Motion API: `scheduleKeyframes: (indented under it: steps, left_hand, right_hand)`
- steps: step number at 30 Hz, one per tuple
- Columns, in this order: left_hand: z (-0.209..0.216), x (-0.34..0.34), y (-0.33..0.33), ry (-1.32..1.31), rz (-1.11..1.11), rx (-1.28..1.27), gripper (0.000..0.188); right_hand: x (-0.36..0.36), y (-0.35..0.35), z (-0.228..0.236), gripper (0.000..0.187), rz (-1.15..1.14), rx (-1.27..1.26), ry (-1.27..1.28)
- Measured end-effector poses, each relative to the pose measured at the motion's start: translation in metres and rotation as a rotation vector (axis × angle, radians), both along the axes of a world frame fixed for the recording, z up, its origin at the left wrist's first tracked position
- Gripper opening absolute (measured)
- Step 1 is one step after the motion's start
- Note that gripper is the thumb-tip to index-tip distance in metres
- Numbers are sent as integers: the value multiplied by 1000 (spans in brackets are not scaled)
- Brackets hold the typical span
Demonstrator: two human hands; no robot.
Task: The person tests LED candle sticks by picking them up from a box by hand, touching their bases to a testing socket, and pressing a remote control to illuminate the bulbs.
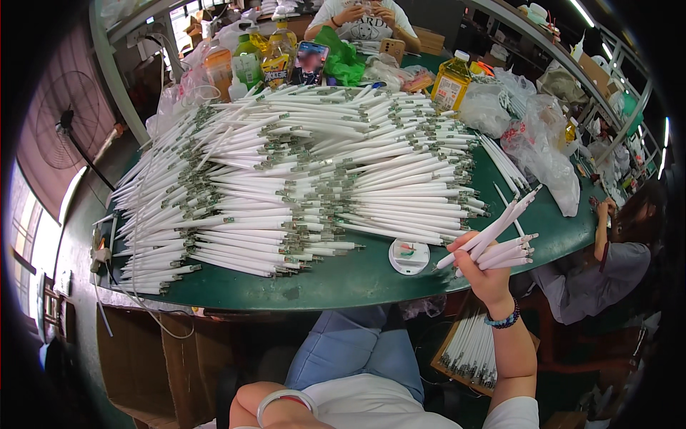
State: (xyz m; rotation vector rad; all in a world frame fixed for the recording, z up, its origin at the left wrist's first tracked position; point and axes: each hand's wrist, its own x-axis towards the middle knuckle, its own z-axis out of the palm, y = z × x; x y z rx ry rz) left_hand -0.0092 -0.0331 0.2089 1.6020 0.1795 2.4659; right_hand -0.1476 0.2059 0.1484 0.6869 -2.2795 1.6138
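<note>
My right hand (489,280) is closed round a small bunch of slim white tubes (504,252), holding them above the right front edge of the table. Small metallic or greenish pieces show at the tubes' ends. My left arm (268,406) is bent at the lower edge, a pale bangle round it, and its hand is not visible. A large heap of similar white tubes (264,186) covers much of the green table (343,286), laid in overlapping rows. Close to my right hand lies a round white dish (409,257) with something small and greenish-red in it.
Bottles, a propped phone (311,63) and a green plastic bag (344,57) line the far edge. At the right are a yellow bottle (451,82) and clear bags (547,143). Below stands a box of tubes (468,350). Two other people sit at far side and right.
</note>
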Motion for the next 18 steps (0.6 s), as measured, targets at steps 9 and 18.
scheduleKeyframes:
  steps: [9,18]
  left_hand:
    - [-16,16,-14,86,36,-78,21]
    - [-7,9,-10,98,39,-94,21]
  right_hand:
    - [2,-2,5,8,4,24,-24]
    - [2,-3,2,9,-2,6,-21]
